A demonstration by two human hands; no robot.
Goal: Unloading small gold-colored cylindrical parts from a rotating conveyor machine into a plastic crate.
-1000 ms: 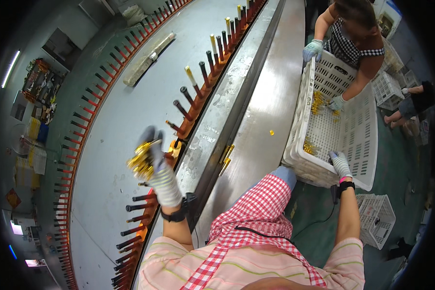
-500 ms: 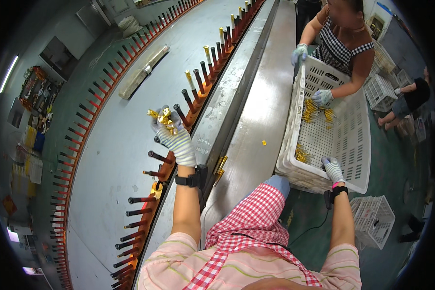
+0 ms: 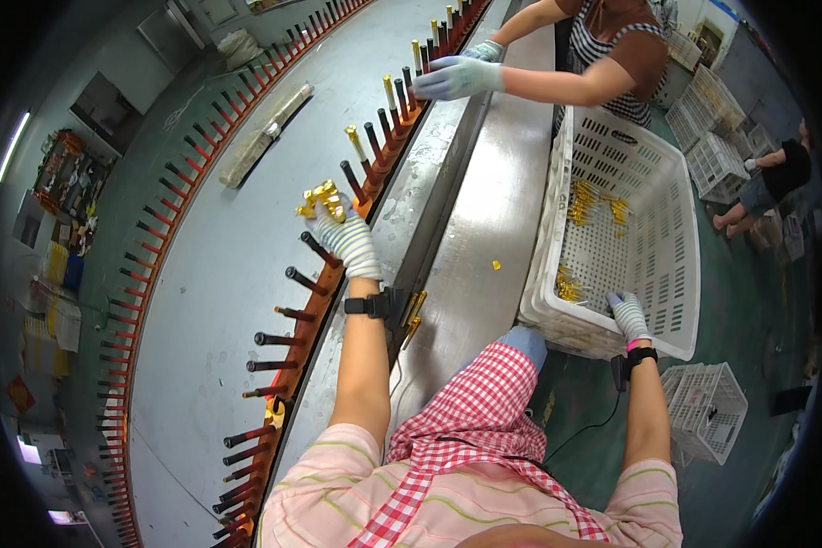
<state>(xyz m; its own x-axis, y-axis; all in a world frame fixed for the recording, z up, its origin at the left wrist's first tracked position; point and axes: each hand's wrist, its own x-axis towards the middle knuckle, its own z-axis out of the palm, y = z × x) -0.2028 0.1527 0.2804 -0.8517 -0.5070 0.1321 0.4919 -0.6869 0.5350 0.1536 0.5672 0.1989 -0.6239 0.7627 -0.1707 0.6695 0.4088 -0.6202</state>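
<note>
Gold pieces (image 3: 321, 198), too bunched to count, we clamp in our left hand (image 3: 342, 239); our right hand (image 3: 627, 316) grips 1 white crate's (image 3: 689, 247) rim; 1 yellow scrap (image 3: 496, 266) lies on the table (image 3: 484, 210).

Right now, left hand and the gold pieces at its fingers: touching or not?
Touching. The head view shows the gold pieces bunched in the left hand, against the glove, with no gap between.

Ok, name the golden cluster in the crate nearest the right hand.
The lowest cluster, left of the right hand; others lie farther up the crate.
</note>
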